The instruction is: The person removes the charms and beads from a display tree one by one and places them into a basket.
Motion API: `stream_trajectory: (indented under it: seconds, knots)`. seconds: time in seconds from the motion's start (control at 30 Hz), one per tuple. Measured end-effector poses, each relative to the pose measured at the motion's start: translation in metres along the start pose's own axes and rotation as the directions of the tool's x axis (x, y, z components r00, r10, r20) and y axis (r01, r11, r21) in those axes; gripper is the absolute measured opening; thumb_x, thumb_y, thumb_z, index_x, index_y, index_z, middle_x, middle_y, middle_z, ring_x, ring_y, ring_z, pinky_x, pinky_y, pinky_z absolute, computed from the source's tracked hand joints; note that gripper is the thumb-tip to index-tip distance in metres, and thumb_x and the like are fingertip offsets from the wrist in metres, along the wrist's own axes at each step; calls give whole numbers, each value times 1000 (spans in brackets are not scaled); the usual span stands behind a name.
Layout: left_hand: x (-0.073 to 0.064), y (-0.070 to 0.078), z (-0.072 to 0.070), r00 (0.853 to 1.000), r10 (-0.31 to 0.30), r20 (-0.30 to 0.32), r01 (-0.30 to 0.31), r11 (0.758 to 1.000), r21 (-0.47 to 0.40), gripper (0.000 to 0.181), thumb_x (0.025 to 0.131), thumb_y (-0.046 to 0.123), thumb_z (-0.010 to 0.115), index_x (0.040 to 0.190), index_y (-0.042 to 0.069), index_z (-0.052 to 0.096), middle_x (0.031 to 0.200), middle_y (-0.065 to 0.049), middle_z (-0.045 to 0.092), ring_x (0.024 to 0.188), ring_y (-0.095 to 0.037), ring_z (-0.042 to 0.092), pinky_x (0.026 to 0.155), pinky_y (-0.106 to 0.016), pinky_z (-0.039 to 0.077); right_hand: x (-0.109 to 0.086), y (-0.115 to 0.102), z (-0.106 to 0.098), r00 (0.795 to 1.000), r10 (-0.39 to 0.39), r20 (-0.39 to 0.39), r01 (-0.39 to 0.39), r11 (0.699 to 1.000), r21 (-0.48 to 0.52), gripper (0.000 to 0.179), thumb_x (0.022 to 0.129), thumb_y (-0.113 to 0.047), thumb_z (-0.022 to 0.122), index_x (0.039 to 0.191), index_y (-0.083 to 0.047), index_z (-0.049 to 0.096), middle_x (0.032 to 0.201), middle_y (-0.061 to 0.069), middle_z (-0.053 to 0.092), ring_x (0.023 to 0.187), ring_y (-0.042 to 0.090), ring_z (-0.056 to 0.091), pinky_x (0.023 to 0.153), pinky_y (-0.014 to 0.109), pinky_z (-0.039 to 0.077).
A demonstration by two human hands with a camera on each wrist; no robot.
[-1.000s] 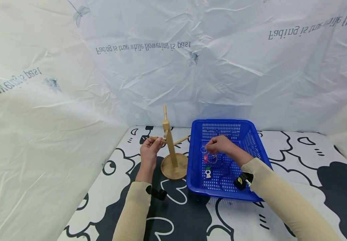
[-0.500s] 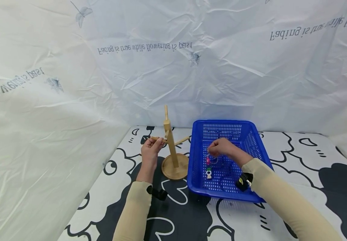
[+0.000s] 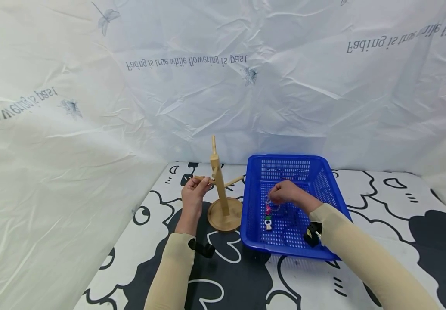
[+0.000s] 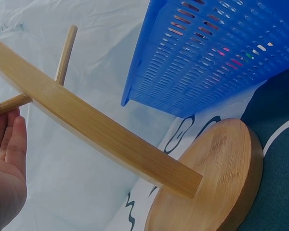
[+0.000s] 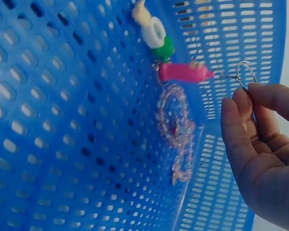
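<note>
My left hand (image 3: pixel 192 199) holds one peg (image 4: pixel 12 104) of a wooden stand between thumb and fingers. The stand has an upright post (image 4: pixel 106 130), several slanting pegs and a round base (image 3: pixel 224 220). Over the blue basket, my right hand (image 3: pixel 288 192) pinches the wire ring at the top of a keychain (image 5: pixel 184 72). From that ring runs a short chain to a pink charm, then green and white pieces. The keychain slants down along the basket floor in the right wrist view. Behind it lies a bracelet of clear pinkish beads (image 5: pixel 182 139).
The blue perforated basket (image 3: pixel 285 252) stands right beside the stand's base on a black-and-white patterned cloth (image 3: pixel 385 224). A pale plastic sheet (image 3: pixel 192 99) with printed words hangs behind and at the left. Each wrist wears a black camera strap.
My right hand has moved slightly down and to the right, still pinching the keychain's ring. The left hand keeps its hold on the peg.
</note>
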State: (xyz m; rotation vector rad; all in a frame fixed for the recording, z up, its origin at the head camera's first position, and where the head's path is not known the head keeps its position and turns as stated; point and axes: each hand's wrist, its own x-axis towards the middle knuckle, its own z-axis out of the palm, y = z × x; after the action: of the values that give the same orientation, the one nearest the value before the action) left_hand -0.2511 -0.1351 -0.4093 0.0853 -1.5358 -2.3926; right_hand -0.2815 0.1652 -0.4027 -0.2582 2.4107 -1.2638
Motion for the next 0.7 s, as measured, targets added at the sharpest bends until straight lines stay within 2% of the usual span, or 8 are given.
stream_trajectory:
  seconds: [0.1,0.17,0.23,0.3,0.43,0.53,0.7]
  knots:
    - [0,1,0,1000,0,1,0,1000,-3,19,97,-2,64,86,13,67,82,7,72,80,-3,73,77,-15,62,3,4,-1,1000,18,0,-18,1000,22,23,99,-10,60,80,0,65,93,10,70,91,22,68,99,47,61]
    - [0,1,0,1000,-1,3,1,1000,-3,18,97,-2,65,87,13,67,82,7,72,80,-3,73,77,-15,62,4,7,-2,999,37,-6,-37,998,47,20,100,-10,60,94,7,69,105,18,71,99,30,70,101,47,60]
    - [0,1,0,1000,-3,2,3,1000,-1,18,97,-2,65,87,13,67,82,7,72,80,-3,73,77,-15,62,6,9,-3,999,45,-12,-45,997,68,25,101,-8,60,112,12,68,119,24,69,107,35,70,102,48,60]
    - [0,1,0,1000,-6,0,6,1000,5,18,97,-2,65,87,13,67,82,6,72,80,-3,73,76,-15,62,7,11,-4,998,53,-15,-51,995,83,29,101,-7,58,117,15,65,120,28,68,110,38,69,103,49,59]
    - [1,1,-1,1000,-8,-3,8,1000,2,19,97,-3,64,87,12,67,82,6,71,79,-3,73,76,-15,62,10,15,-7,998,55,-30,-52,995,91,30,101,-7,57,118,17,65,115,28,69,105,35,71,102,49,60]
    - [2,0,-1,1000,-3,5,3,1000,-1,17,97,-2,64,87,12,66,82,6,71,80,-3,72,77,-15,62,12,17,-10,997,62,-39,-57,993,101,32,101,-6,57,122,17,63,116,27,69,98,27,72,101,49,60]
    - [0,-3,-2,997,55,47,-54,998,-23,7,93,8,74,91,8,67,84,6,71,81,-3,73,77,-15,62,15,21,-11,996,75,-40,-71,992,107,30,100,-6,59,118,17,64,109,23,72,89,17,70,95,44,63]
